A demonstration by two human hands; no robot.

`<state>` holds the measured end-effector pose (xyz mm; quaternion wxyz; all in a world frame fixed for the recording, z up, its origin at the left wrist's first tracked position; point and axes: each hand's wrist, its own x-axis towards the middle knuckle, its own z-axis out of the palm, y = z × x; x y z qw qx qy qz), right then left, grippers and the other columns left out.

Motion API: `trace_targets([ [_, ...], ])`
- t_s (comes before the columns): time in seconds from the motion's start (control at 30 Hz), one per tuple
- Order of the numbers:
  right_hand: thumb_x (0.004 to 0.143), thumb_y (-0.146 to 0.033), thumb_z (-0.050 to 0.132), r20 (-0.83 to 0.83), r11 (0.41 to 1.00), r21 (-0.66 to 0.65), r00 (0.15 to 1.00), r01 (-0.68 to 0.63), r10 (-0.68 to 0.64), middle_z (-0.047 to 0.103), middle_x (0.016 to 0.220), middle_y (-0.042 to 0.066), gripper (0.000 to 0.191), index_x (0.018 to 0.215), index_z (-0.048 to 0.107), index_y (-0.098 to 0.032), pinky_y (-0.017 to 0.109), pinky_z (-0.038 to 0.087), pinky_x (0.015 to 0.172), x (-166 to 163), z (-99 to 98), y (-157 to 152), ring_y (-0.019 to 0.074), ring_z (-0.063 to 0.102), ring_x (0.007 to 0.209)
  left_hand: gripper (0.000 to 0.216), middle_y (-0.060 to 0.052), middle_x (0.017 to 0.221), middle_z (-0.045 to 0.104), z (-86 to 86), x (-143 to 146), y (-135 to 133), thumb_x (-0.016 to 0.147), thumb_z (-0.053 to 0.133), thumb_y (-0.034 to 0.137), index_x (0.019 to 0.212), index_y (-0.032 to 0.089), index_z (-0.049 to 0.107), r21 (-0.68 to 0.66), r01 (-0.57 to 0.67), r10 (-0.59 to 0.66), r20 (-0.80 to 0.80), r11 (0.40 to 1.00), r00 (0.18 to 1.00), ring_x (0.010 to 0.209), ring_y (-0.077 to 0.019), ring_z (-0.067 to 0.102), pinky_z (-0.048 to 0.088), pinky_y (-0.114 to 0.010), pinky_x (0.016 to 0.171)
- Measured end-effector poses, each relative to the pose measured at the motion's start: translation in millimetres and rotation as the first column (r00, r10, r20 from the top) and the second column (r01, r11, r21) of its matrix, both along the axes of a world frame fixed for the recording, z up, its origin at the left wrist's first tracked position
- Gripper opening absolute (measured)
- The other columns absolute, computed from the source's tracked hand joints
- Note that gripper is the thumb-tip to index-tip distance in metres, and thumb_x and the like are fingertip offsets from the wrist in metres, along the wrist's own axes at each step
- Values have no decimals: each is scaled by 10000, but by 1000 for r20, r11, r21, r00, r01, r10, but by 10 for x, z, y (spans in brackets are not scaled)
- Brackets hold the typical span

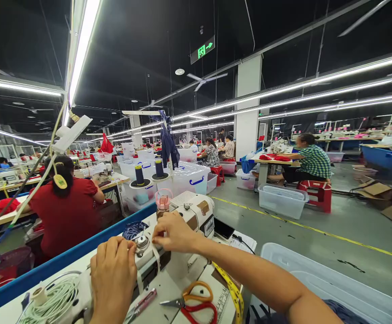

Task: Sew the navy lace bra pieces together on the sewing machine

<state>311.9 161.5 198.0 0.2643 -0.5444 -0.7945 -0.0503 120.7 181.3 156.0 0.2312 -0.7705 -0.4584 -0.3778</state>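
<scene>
Round metal fitting sat between two hands on a sewing machine

Round silver metal fitting sat on top of the white industrial sewing machine, in the gap between the hands. From the left hand it lay just right of the fingertips; from the right hand, just left. Left fingertips looked slightly nearer; contact could not be told. Machine's long axis ran diagonally, lower left to upper right in view, and the hands stood roughly along that line.

Left hand: back up, fingers bent and bunched side by side, thumb mostly hidden; couldn't tell whether anything was gripped. Right hand: fingers curled in toward the thumb, above the machine top; whether the tips met or pinched a thread was too fine to tell. Right forearm crossed over the machine from the lower right.

Nearby: crumpled navy patterned cloth behind the fitting, pink translucent cup beyond the right hand. Nearer the body: metal scissors with one orange and one red handle, blades pointing left, pink-handled slim tool left of them, yellow tape measure to their right.
</scene>
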Motion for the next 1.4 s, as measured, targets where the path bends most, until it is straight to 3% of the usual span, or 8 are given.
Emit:
trace_targets([
  [0.2, 816, -253, 658, -49, 999, -11, 998, 38, -39, 705, 696, -26, 117, 774, 745, -187, 234, 337, 604, -197, 158, 366, 116, 582, 660, 251, -82, 922, 638, -20, -18, 17, 932, 457, 243, 831, 177, 678, 26, 12, -12, 4, 1000, 1000, 878, -279, 500, 331, -361, 707],
  [0.33, 763, -198, 675, 25, 998, 54, 999, -44, 42, 701, 773, 0, 65, 731, 731, -206, 293, 316, 710, -407, 135, 184, 167, 568, 828, 258, -86, 923, 633, -30, -27, 11, 937, 444, 248, 849, 164, 672, 52, 1, -1, -5, 999, 1000, 870, -275, 496, 330, -358, 705],
  [0.5, 791, -237, 708, 13, 998, 49, 999, -33, 32, 692, 784, -5, 41, 776, 746, -233, 313, 304, 788, -135, -15, -70, 163, 560, 862, 269, -87, 917, 624, -12, -5, -11, 939, 438, 258, 835, 179, 672, 22, 18, -18, 5, 1000, 1000, 873, -280, 487, 326, -365, 712],
  [0.63, 820, -234, 686, -55, 998, -10, 997, 58, -59, 707, 753, -25, 71, 792, 748, -215, 251, 334, 676, 49, 7, 125, 122, 591, 746, 293, -89, 940, 627, -35, -20, 27, 947, 418, 279, 854, 186, 679, 9, 21, -21, 21, 1000, 1000, 903, -283, 489, 324, -371, 728],
  [0.8, 818, -252, 654, -45, 998, -6, 997, 68, -69, 709, 738, -9, 114, 757, 733, -197, 253, 320, 620, -244, 163, 363, 134, 582, 710, 315, -93, 964, 639, -64, -64, 70, 948, 410, 307, 876, 179, 689, -11, 14, -14, -9, 1000, 1000, 898, -272, 499, 326, -358, 718],
  [1.07, 797, -190, 624, 123, 998, 52, 992, -37, 30, 694, 818, 17, 102, 757, 717, -205, 335, 298, 799, -239, 69, -126, 180, 542, 882, 321, -99, 961, 641, -7, -19, -15, 945, 396, 280, 883, 177, 693, -37, -2, 3, 8, 999, 1000, 905, -274, 498, 333, -368, 737],
  [1.23, 840, -281, 632, 28, 994, -81, 997, 79, -77, 708, 754, -26, 133, 807, 734, -203, 250, 333, 652, -55, 187, 176, 125, 589, 724, 379, -101, 949, 642, -29, -57, 34, 952, 364, 331, 875, 178, 703, -16, 2, -3, -11, 1000, 1000, 882, -292, 492, 321, -373, 696],
  [1.4, 790, -260, 631, 74, 998, -52, 997, 41, -37, 708, 770, 0, 114, 758, 725, -203, 271, 315, 624, -373, 282, 294, 164, 587, 757, 390, -100, 930, 644, -29, -59, 34, 959, 349, 318, 865, 163, 695, 41, -3, 3, -16, 999, 1000, 871, -291, 499, 322, -369, 695],
])
